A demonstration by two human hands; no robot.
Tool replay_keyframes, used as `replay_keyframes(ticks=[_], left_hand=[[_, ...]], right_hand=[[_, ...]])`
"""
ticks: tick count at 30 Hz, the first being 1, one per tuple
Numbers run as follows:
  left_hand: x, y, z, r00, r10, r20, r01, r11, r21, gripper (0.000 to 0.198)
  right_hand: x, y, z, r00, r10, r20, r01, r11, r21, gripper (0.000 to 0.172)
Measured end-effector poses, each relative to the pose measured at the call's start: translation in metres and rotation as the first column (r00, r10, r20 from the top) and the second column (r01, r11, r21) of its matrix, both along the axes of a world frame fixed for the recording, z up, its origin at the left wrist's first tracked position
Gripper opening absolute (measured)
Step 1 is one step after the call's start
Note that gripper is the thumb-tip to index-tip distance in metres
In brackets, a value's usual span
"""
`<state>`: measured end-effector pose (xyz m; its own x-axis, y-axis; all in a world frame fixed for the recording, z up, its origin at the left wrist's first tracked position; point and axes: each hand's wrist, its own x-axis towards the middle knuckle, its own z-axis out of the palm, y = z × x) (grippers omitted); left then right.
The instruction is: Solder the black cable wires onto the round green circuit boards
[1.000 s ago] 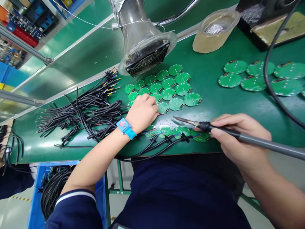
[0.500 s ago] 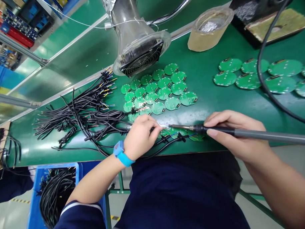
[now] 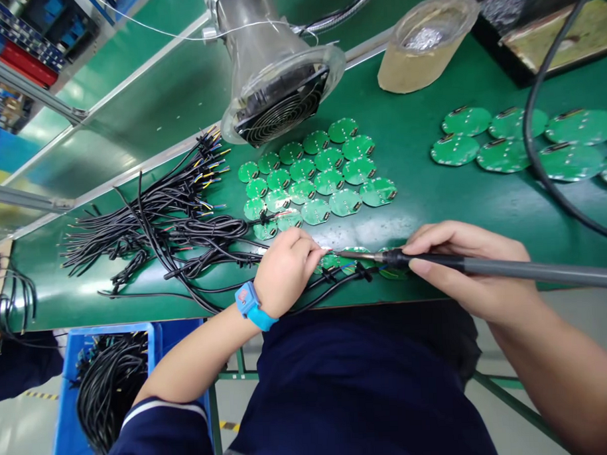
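My right hand [image 3: 469,265] is closed round the handle of a soldering iron [image 3: 434,259], held like a pen. Its thin tip points left and meets the fingertips of my left hand [image 3: 287,264]. Those fingers are pinched on a thin wire, mostly hidden by the hand. Below the tip lie green round circuit boards [image 3: 355,253] near the front edge of the bench. Black cables [image 3: 330,287] with thin coloured ends run across these boards from under my left wrist. Whether the tip touches wire or board, I cannot tell.
Rows of circuit boards [image 3: 301,169] lie behind my hands, more [image 3: 505,155] at right. Bundled black cables [image 3: 149,223] cover the left. A fume extractor hood [image 3: 283,95] hangs above. A tan tub [image 3: 417,57] stands at the back. A blue bin [image 3: 151,345] holds cables below.
The soldering iron's tip has moved slightly left, to my left fingertips. My left wrist has shifted a little right and turned. The whole view has moved slightly.
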<state>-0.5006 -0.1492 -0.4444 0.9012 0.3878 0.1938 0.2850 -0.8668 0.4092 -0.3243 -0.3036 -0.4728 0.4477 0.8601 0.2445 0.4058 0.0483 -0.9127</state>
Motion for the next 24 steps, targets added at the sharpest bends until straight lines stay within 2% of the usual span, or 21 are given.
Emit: replay_keyframes(ticks=[14, 20, 24], left_hand=[[-0.0006, -0.002, -0.0025, 1.0, 0.004, -0.004, -0.004, 1.0, 0.009, 0.018], [-0.0001, -0.0029, -0.0009, 1.0, 0.008, -0.015, -0.008, 1.0, 0.004, 0.018], [-0.0001, -0.004, -0.0004, 1.0, 0.009, -0.015, -0.008, 1.0, 0.023, 0.018]], right_hand=[[-0.0002, -0.0015, -0.002, 1.0, -0.022, -0.006, 0.022, 0.999, -0.027, 0.007], [0.0007, -0.003, -0.004, 0.975, -0.105, -0.196, 0.118, 0.991, 0.058, 0.007], [0.002, -0.002, -0.0044, 0.973, -0.077, -0.219, 0.085, 0.996, 0.03, 0.007]])
